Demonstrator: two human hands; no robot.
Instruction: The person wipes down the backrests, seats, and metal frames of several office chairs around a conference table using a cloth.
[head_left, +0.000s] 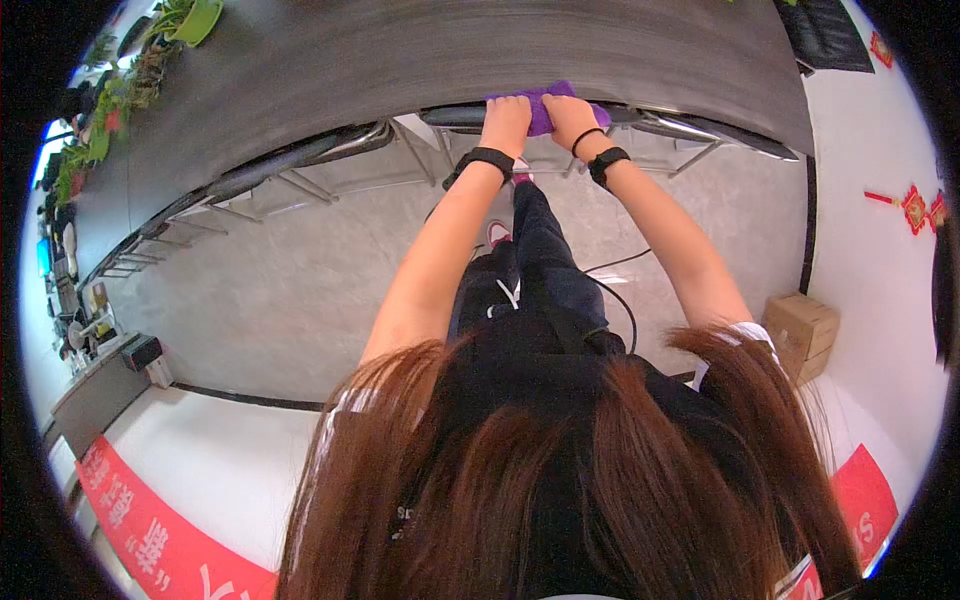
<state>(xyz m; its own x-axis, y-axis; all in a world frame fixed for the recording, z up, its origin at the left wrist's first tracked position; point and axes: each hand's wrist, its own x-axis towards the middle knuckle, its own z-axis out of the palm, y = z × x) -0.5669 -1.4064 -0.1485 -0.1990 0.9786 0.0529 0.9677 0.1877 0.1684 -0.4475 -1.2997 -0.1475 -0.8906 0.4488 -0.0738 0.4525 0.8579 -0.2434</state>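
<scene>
Head view: closest in, black bands [485, 160] circle both wrists. Beyond them, the left hand [507, 122] and right hand [570, 118] are curled closed, side by side, each gripping the purple cloth [541, 110] at the near edge of the dark table [450, 55]. Farther off, at left, stands a green pot [198, 22] holding a plant.

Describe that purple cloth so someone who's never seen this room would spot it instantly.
Find the long dark table, then its edge nearest the person. The purple cloth is bunched there under the left hand and right hand. Its colour sets it apart from the dark tabletop and black chairs.
</scene>
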